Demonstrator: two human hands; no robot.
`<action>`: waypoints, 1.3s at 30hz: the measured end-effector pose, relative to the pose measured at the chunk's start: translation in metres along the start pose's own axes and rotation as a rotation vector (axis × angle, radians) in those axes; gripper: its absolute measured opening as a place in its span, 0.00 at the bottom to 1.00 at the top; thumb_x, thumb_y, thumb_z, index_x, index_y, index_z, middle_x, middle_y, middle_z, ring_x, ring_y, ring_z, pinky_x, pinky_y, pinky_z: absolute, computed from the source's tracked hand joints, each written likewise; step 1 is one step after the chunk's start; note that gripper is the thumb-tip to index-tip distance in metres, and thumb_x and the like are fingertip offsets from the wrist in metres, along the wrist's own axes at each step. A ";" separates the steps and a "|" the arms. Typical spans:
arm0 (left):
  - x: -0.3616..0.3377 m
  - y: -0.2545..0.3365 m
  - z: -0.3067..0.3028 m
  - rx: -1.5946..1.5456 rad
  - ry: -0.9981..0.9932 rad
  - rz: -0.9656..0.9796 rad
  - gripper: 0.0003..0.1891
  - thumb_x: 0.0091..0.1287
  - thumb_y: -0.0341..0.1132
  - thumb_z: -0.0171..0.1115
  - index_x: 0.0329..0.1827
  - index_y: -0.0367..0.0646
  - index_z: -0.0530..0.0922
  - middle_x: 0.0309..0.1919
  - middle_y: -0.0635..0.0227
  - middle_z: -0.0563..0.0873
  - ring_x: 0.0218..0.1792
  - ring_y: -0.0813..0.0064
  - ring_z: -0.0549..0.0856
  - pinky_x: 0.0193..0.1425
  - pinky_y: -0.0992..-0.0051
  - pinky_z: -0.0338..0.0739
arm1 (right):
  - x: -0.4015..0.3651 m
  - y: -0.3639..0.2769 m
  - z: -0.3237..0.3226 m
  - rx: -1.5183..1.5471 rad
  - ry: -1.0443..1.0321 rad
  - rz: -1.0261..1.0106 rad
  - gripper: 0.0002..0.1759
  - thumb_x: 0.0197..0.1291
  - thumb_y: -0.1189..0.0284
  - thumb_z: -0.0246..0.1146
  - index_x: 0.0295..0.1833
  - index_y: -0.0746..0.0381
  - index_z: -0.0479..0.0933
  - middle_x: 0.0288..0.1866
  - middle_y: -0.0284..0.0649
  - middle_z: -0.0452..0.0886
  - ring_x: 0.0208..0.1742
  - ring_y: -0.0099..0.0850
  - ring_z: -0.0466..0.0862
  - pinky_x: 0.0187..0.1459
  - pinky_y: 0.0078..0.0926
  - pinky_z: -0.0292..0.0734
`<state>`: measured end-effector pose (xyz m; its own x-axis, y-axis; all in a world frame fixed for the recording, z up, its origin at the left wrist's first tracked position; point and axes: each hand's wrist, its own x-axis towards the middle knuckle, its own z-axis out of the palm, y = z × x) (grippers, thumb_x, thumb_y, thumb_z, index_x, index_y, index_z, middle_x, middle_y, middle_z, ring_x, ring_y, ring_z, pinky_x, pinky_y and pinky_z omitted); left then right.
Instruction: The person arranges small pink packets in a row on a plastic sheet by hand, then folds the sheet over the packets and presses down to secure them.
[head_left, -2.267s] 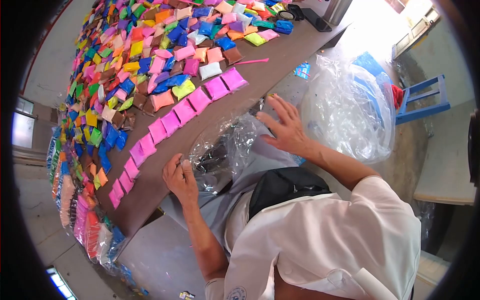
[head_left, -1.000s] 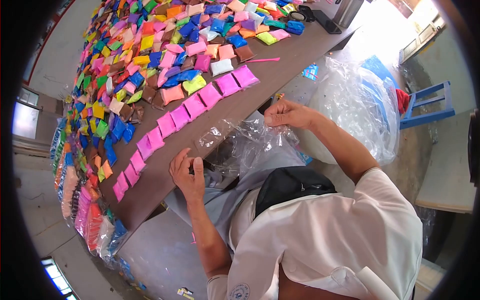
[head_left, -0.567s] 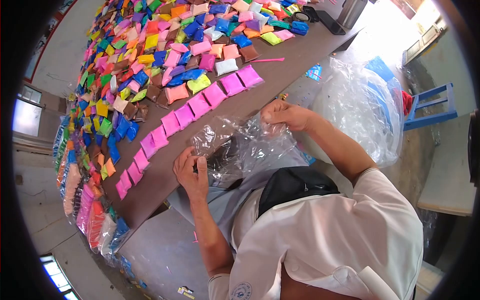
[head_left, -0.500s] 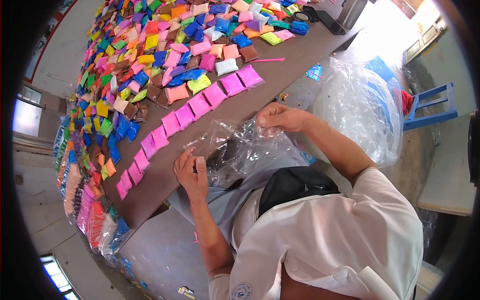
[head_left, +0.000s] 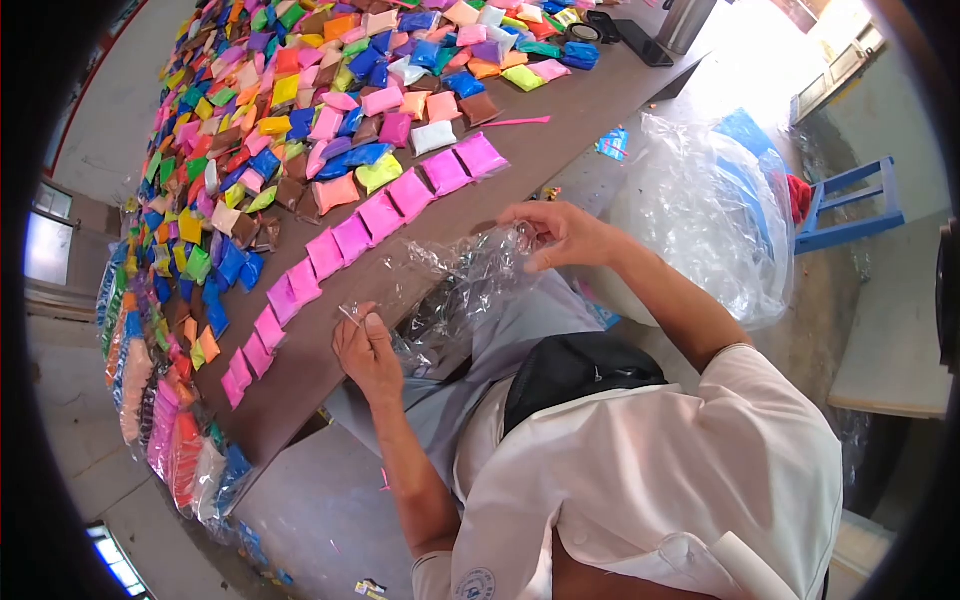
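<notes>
While between both hands (head_left: 368,350) (head_left: 560,232), clear bag (head_left: 462,283) lengthwise along table edge (head_left: 312,372).

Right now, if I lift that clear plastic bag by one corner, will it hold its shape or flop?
Probably flop: the clear plastic bag is crinkled and sags between the left hand and right hand. It looks thin and see-through, so likely very light. Its glossy film may slip unless pinched firmly.
</notes>
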<state>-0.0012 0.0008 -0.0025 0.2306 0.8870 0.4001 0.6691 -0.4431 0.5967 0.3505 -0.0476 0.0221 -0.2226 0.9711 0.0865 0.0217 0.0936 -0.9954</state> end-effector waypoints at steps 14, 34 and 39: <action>0.000 0.007 0.002 0.092 0.035 0.043 0.16 0.76 0.40 0.53 0.46 0.35 0.85 0.48 0.63 0.86 0.53 0.56 0.80 0.63 0.58 0.69 | 0.000 0.003 0.024 -0.112 0.486 0.002 0.17 0.74 0.64 0.59 0.40 0.69 0.81 0.30 0.31 0.80 0.34 0.17 0.76 0.37 0.20 0.73; -0.001 0.004 0.004 0.146 0.059 0.120 0.19 0.77 0.43 0.54 0.41 0.35 0.85 0.49 0.64 0.86 0.54 0.57 0.80 0.63 0.58 0.69 | -0.028 0.039 0.005 0.083 0.697 0.157 0.07 0.69 0.74 0.63 0.48 0.65 0.81 0.36 0.27 0.80 0.37 0.15 0.76 0.39 0.17 0.71; -0.001 0.002 0.005 0.153 0.059 0.124 0.18 0.76 0.42 0.55 0.42 0.35 0.85 0.49 0.64 0.86 0.54 0.56 0.80 0.62 0.58 0.69 | -0.034 0.000 0.023 -0.397 0.762 -0.132 0.08 0.63 0.77 0.65 0.47 0.65 0.82 0.36 0.35 0.83 0.38 0.22 0.81 0.40 0.23 0.77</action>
<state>0.0031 -0.0005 -0.0053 0.2791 0.8157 0.5067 0.7389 -0.5194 0.4292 0.3361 -0.0860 0.0180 0.4629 0.8160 0.3462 0.4117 0.1479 -0.8992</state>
